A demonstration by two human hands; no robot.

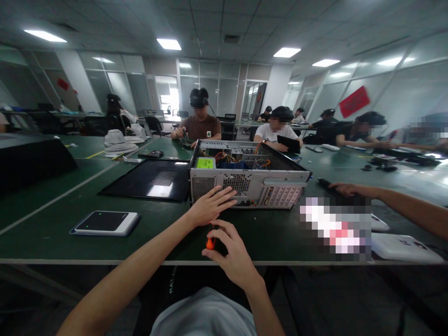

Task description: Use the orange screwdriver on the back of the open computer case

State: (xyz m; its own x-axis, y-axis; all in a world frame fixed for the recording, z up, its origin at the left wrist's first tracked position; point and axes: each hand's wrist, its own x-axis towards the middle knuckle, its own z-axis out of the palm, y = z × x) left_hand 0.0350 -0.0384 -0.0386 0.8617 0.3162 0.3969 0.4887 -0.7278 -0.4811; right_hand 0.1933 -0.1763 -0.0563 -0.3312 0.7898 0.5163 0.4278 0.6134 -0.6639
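Observation:
A computer case [250, 173] lies on its side on the green table, its rear panel facing me and its top open. Inside, a part with a green label [206, 163] and coloured cables show. My left hand [213, 204] rests with its fingers stretched out against the lower left of the rear panel. Just below it, my right hand [234, 254] grips a screwdriver by its orange handle [210, 243]. The screwdriver's tip is hidden around my left hand, so I cannot tell whether it touches the case.
Left of the case lies a black side panel [136, 181]; nearer me is a white-rimmed device [107, 222]. Another person's hand [350, 189] reaches in from the right, on a dark object. White fans [121, 148] stand at the back left. Other people sit across the table.

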